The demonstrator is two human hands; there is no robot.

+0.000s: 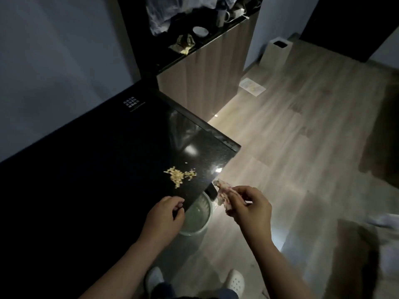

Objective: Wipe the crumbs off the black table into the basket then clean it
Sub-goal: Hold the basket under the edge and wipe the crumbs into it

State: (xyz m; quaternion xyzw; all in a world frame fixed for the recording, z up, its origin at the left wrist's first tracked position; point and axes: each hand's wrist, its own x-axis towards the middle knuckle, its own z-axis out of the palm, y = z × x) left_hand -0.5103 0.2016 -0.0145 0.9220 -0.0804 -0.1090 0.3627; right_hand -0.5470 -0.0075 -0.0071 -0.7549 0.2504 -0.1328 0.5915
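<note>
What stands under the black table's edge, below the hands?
A pale green basket on the wooden floor. The table and the left hand cover part of it; its contents are unclear.

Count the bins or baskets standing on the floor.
2. A pale green basket sits under the near edge of the black table; a tall white bin stands by the far wall. Others may hide in shadow.

View: single wide-angle camera on the person's head.
Facing: forward and steeply down, past the glossy black stone table point(97, 180) corner to the pale wood-plank floor point(302, 137).
Nearness: close; left hand point(162, 216) and right hand point(250, 210) sit low centre.
</note>
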